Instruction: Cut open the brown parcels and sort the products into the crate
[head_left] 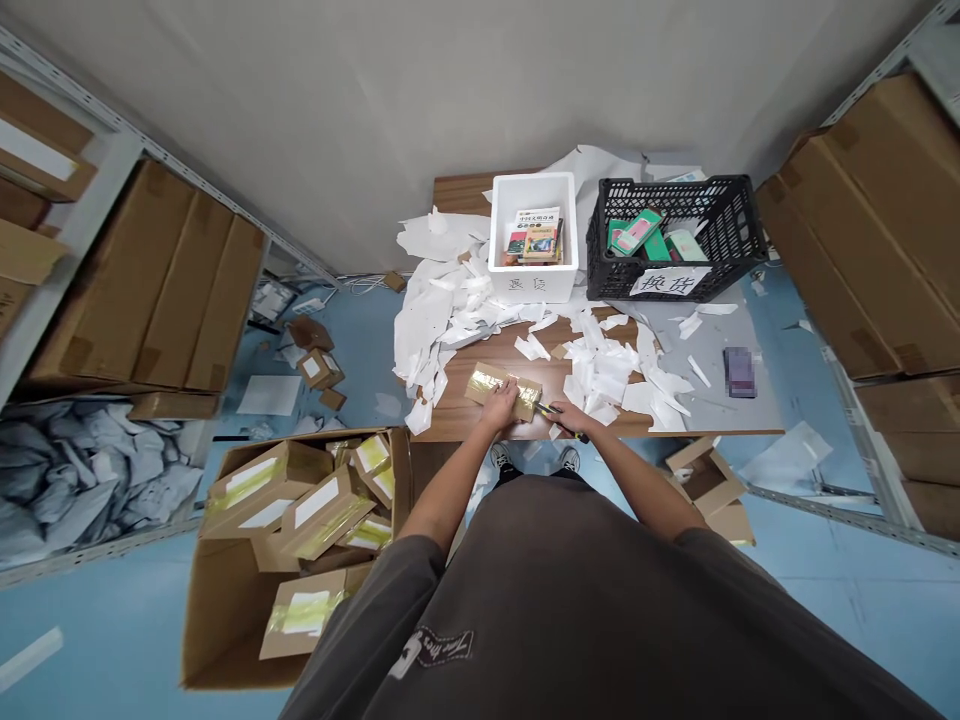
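Observation:
A small cardboard box (528, 391) wrapped in shiny clear tape lies on the brown wooden table (480, 350), close to its front edge. My left hand (501, 403) rests on top of the box, fingers stretched across it. In my right hand (571, 419) is a yellow and black utility knife (550, 408), its front end at the box's right side. Whether the blade is in the cardboard is too small to tell. Torn white paper (604, 370) lies right of the box, and more heaps up behind it.
Behind the paper stand a white foam box (533, 290) holding books and a black plastic crate (739, 240) with green packages. A large carton (217, 610) of taped boxes sits at my left. Shelves with cartons flank both sides. An opened box (705, 475) lies beneath the table's right.

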